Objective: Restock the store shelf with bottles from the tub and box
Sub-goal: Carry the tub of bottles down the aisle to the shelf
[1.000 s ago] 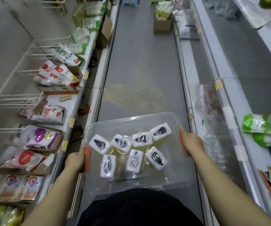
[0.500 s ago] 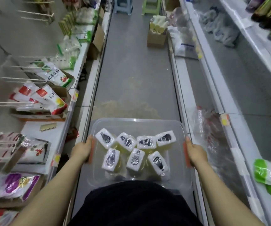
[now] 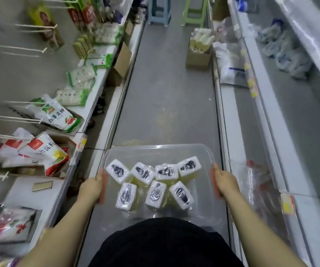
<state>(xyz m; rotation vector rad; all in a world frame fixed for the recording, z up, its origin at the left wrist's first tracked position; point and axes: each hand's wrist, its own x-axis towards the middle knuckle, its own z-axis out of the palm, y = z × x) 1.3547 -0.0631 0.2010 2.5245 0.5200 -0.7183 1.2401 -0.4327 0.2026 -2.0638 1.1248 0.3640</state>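
I carry a clear plastic tub (image 3: 159, 149) in front of my waist, over the aisle floor. My left hand (image 3: 91, 188) grips its left orange handle and my right hand (image 3: 225, 183) grips its right orange handle. Inside stand several bottles (image 3: 164, 171) of yellow liquid with white wrapped caps, in two rows. Further down the aisle, a cardboard box (image 3: 198, 57) with pale bottles sits on the floor by the right shelf (image 3: 267, 112).
The left shelf (image 3: 97, 97) holds bags of starch and noodles, with wire hooks sticking out. An open carton (image 3: 120, 64) leans at its base. Plastic-wrapped goods lie on the low right shelf. A blue stool (image 3: 159, 10) and a green stool (image 3: 194, 10) stand at the aisle's far end.
I have moved forward along the aisle with the tub held the same way. The box and stools are closer, and the shelf goods on the left have slid back past me.
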